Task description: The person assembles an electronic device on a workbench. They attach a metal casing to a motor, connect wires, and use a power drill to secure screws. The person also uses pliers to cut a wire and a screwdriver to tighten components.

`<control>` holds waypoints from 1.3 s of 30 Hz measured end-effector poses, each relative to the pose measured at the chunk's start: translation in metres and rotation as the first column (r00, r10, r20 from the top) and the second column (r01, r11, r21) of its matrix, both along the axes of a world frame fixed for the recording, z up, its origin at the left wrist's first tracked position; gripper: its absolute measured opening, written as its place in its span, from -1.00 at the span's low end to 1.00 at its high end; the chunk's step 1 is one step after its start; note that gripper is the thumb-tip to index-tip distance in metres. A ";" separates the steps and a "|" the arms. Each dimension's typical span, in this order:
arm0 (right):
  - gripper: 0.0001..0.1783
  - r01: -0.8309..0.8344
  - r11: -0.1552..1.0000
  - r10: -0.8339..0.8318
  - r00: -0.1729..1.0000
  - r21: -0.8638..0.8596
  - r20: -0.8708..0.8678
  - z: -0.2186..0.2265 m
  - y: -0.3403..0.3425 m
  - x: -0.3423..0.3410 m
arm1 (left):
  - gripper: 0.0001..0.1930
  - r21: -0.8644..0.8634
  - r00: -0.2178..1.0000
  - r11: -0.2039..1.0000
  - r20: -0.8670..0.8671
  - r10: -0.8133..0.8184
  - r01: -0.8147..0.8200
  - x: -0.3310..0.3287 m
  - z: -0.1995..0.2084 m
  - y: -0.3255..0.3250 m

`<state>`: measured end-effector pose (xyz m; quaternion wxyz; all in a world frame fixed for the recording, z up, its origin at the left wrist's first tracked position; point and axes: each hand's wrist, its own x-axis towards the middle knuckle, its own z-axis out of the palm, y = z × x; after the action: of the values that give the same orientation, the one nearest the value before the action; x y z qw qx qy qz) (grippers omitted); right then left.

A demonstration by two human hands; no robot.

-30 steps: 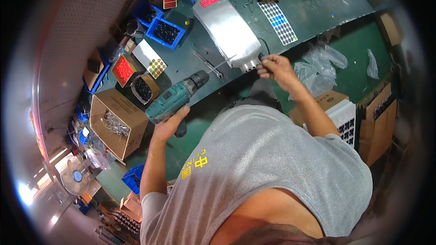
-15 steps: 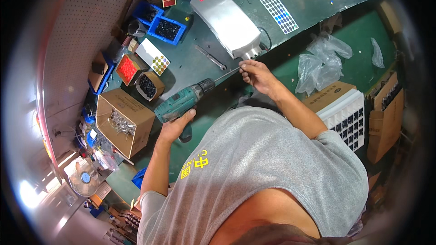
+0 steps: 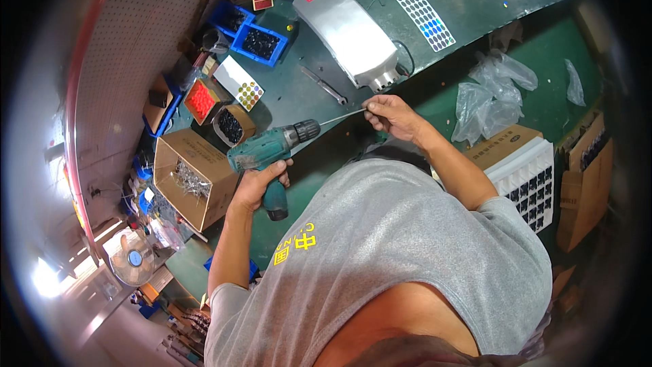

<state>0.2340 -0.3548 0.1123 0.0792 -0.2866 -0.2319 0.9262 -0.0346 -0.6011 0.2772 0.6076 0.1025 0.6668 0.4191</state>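
A teal cordless drill [image 3: 263,148] is gripped round its handle by my left hand [image 3: 260,183], its chuck pointing right and slightly up. A long thin bit [image 3: 339,117] reaches out from the chuck. At its far tip, the thumb and fingers of my right hand [image 3: 390,114] are pinched together; whether a small screw is also between them cannot be seen. Just beyond that hand, a silver metal housing [image 3: 350,30] with a red label lies on the green bench [image 3: 475,7], its round toothed end towards me. An open-end wrench [image 3: 324,85] lies to its left.
Blue bins [image 3: 259,44] of small dark parts, a box of red parts [image 3: 201,100] and an open carton [image 3: 193,177] line the left. A sticker sheet [image 3: 422,20] lies beyond the housing. Plastic bags [image 3: 492,98] and a tray of black parts [image 3: 526,187] are at the right.
The drill has tilted, so its handle and battery now show below my left hand. My right hand has drawn slightly away from the housing's end, still pinching the bit's tip. The view has shifted a little.
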 end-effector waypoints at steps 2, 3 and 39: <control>-0.79 0.047 0.996 -0.046 0.999 -0.076 0.006 -0.001 -0.003 -0.006 | -0.61 -0.018 0.998 0.999 0.052 0.038 -0.037 0.000 -0.005 0.000; -0.79 0.070 0.991 -0.070 0.998 -0.113 0.010 -0.003 -0.004 -0.010 | -0.61 -0.002 0.999 0.999 -0.001 0.051 -0.051 0.002 -0.006 -0.001; -0.40 0.075 0.996 -0.087 0.957 0.053 0.278 -0.041 0.047 0.012 | -0.66 -0.546 0.002 0.489 -0.666 -0.746 0.680 0.037 0.078 0.198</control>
<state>0.2464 -0.3080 0.0709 0.0894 -0.4223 -0.2480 0.8673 0.0029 -0.4028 0.3551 0.3143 0.5959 0.7343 -0.0830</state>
